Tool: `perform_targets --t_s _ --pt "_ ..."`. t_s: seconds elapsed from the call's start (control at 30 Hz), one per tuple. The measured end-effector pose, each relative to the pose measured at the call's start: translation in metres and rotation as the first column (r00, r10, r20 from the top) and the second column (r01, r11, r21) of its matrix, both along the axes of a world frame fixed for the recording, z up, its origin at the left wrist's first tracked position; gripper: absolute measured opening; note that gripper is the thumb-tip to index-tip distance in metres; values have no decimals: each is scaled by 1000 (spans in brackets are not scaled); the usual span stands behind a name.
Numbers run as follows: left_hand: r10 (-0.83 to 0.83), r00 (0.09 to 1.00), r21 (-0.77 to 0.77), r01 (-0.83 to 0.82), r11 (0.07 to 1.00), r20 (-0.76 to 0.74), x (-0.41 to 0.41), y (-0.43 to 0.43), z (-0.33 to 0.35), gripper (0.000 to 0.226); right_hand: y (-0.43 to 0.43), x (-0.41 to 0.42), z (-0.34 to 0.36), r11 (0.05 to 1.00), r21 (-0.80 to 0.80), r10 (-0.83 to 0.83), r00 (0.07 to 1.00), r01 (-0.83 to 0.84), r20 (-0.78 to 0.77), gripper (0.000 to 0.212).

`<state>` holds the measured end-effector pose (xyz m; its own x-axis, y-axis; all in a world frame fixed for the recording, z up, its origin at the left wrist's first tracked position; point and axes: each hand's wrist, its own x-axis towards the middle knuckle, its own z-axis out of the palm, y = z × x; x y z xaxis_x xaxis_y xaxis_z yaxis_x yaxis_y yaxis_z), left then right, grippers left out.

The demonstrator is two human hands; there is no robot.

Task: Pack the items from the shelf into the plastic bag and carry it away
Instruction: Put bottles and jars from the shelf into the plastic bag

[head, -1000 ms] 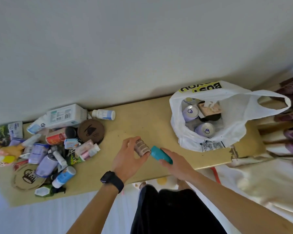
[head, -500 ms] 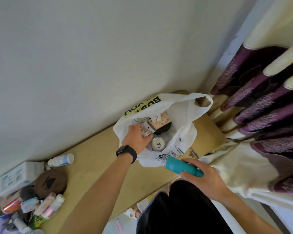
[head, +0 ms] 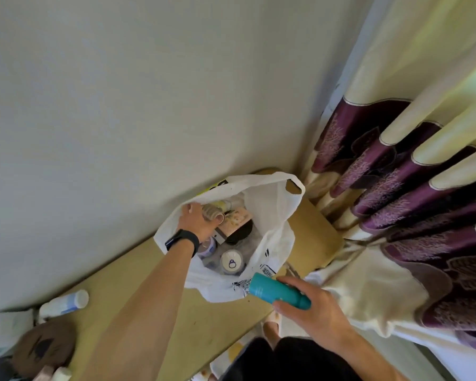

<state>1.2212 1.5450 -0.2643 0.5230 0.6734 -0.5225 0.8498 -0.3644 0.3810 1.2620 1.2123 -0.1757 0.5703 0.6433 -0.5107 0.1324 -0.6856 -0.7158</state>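
One jar, left hand (at bag mouth), bottle, right hand

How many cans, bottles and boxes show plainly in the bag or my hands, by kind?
Cans: 3, two white-topped cans in the plastic bag, one ribbed can in the left hand
Bottles: 1, teal bottle in the right hand
Boxes: 1, printed box in the bag
Total: 5
Things behind that hand: unclear.
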Motion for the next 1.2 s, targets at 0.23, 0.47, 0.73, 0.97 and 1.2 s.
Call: perform_targets --t_s 0.23,0.47,0.73,0.97,1.2 --pt "-342 931 295 366 883 -131 -55 -66 41 44 81 35 -6 973 -44 231 945 -227 234 41" --pt "-398 893 167 434 886 -208 -86 -148 25 37 154 67 -22 772 -399 622 720 -496 307 37" --pt "-388 908 262 418 870 -161 -90 -161 17 45 144 70 -67 639 -568 749 590 -519 303 31" --pt "-385 904 204 418 885 -184 -93 -154 11 56 131 76 -73 782 -326 622 698 -532 353 34" --pt "-404 893 167 437 884 -196 -100 -158 11 60 128 56 -83 787 -264 616 692 -557 376 43"
